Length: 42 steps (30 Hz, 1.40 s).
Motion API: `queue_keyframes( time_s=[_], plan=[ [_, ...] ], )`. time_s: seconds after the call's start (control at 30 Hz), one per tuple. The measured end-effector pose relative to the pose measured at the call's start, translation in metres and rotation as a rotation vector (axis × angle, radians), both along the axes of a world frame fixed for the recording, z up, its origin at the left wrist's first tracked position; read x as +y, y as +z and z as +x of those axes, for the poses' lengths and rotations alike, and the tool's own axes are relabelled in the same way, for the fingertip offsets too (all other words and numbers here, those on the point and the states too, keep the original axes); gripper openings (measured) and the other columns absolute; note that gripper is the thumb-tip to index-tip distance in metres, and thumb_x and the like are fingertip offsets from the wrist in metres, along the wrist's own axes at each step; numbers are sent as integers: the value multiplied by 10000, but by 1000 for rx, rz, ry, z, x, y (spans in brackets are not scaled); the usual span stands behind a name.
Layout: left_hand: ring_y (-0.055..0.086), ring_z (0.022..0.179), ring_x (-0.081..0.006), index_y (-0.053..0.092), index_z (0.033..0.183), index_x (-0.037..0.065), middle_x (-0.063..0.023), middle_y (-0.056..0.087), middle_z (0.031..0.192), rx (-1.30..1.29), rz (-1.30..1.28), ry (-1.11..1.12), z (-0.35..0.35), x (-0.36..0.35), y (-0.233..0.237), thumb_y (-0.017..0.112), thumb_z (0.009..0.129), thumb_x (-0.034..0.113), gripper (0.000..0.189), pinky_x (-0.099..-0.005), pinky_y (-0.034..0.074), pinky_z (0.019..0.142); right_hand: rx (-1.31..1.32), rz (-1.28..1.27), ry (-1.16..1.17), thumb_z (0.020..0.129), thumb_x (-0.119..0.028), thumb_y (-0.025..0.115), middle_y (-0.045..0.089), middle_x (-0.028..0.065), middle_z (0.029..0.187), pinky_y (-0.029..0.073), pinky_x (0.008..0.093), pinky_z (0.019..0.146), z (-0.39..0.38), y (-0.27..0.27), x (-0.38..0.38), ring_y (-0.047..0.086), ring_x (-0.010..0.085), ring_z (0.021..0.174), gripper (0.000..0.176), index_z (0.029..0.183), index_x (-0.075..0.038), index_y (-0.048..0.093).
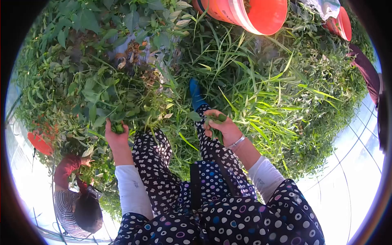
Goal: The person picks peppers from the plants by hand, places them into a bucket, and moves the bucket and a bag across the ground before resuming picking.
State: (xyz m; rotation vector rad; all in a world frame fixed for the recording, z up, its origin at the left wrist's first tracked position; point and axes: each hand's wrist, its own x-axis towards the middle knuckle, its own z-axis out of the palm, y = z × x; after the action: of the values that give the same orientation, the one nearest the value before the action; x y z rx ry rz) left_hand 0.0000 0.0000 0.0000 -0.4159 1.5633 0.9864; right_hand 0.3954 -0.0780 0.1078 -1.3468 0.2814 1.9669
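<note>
My left hand (115, 134) reaches into the leafy plants (102, 81) on the left and grips a green pepper (119, 128) still among the leaves. My right hand (222, 127) is held in front of me, closed around several green peppers (215, 119); a bracelet (236, 142) sits on its wrist. Both arms wear white sleeves over a dark polka-dot garment (212, 196).
An orange bucket (249, 14) stands in the grass ahead, a second one (341, 24) to its right. A blue boot (196, 94) shows among tall grass (277, 102). Another person (75, 196) in a striped top bends at lower left near a red bucket (39, 143).
</note>
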Motion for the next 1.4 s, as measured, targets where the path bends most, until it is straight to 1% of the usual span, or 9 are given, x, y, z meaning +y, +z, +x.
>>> queue_keyframes(
  time_s=[0.07,0.17,0.37,0.5,0.6,0.8,1.07,1.23,1.4],
  plan=[
    [557,682,-146,385,1284,165,-71,581,1053,101,-51,-40,-1,10,23,534,847,214,464,-326,423,496,-30,-56,-23,856,-123,544,557,51,730,448,263,574,-11,1,20,552,177,607,271,1106,-39,486],
    [559,655,-138,446,1218,140,-72,589,1018,244,72,-283,69,4,125,529,848,187,383,-267,419,473,73,-55,-248,880,-152,507,561,43,727,444,270,562,23,71,14,570,181,640,216,1067,-48,479],
    [567,683,-153,578,953,14,-83,610,872,-323,239,-710,170,-14,249,530,861,201,214,-246,453,520,37,78,-385,904,-163,459,587,64,733,459,294,564,8,152,46,616,247,846,196,1029,-14,484],
    [585,749,-163,553,1061,12,-75,602,932,-580,309,-696,239,-23,302,496,894,250,297,-278,481,646,31,264,-443,898,-95,453,599,98,788,479,291,704,-16,187,46,601,231,879,149,1012,-15,507],
    [598,798,-154,493,1108,73,-45,595,966,-508,185,-508,261,-29,319,485,894,282,300,-311,509,645,-275,453,-225,873,-10,450,597,78,858,457,283,824,-29,213,41,572,187,956,136,998,-13,504],
    [597,717,-149,489,1089,102,-21,586,899,-750,308,-582,250,-41,351,488,888,267,260,-303,510,577,-657,721,174,787,46,496,581,25,845,417,220,733,-15,262,39,521,91,796,123,881,-1,560],
    [604,734,-179,383,1273,120,-55,571,957,-723,433,-583,252,-50,391,503,873,199,425,-322,519,549,-907,942,308,695,94,532,605,76,821,456,245,664,-11,290,46,583,143,749,251,904,-23,605],
    [601,704,-160,419,1211,117,-50,575,902,-735,454,-580,257,-49,410,509,879,194,353,-281,511,492,-870,983,304,731,75,545,610,66,816,461,242,653,-8,294,52,588,146,725,236,934,-28,607],
    [594,772,-222,375,1282,104,-113,573,951,-836,563,-593,256,-41,420,534,857,216,467,-285,477,522,-335,588,68,868,-65,509,591,59,788,476,235,609,0,307,64,587,151,690,143,982,-26,587]
  ],
)
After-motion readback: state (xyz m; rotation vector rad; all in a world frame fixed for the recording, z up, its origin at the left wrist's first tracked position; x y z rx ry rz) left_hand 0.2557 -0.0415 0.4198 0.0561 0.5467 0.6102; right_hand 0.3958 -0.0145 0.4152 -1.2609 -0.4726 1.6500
